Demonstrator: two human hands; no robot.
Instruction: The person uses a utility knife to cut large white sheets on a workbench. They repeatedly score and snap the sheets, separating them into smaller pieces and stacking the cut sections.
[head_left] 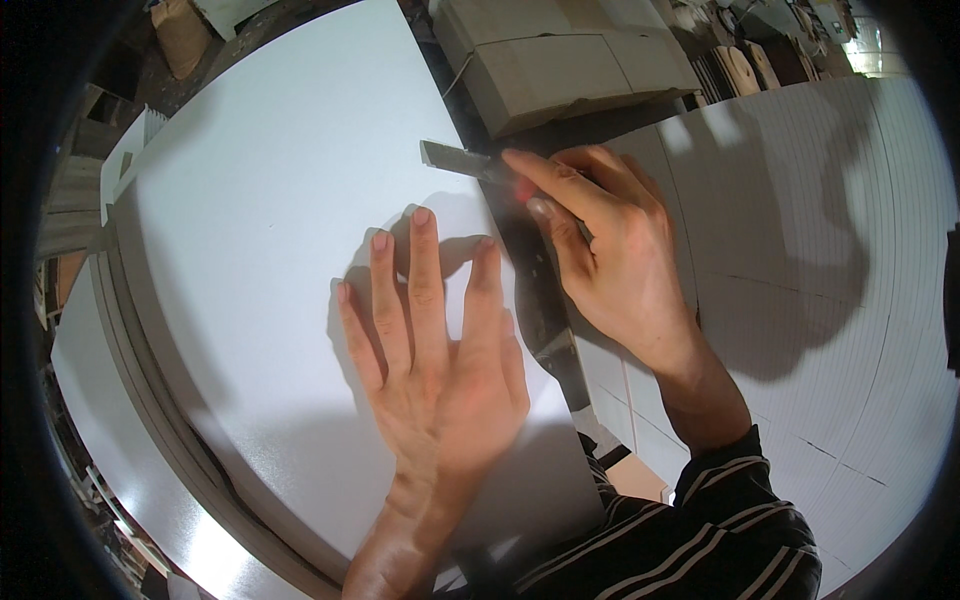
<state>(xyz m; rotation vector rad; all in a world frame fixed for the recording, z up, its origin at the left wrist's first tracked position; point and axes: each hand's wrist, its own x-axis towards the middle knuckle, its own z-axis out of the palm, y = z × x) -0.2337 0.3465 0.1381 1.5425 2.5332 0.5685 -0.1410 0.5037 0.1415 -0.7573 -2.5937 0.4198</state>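
My left hand (440, 350) lies palm down with its fingers spread on a large white panel (260, 260), close to the panel's right edge. My right hand (615, 235) is closed in a pinch on a flat metal blade (455, 160). Something red shows by the fingertips, but the grip hides most of the handle, so the exact kind of tool is unclear. The blade points left, over the panel's right edge and beyond my left fingertips. Whether it touches the white surface, I cannot tell.
To the right stands a stack of thin white boards (800, 350), its layered edges showing as fine lines. A cardboard box (560, 70) sits past the panel's far right edge. More stacked panels (160, 400) lie along the left. A brown sack (180, 38) stands at the far left.
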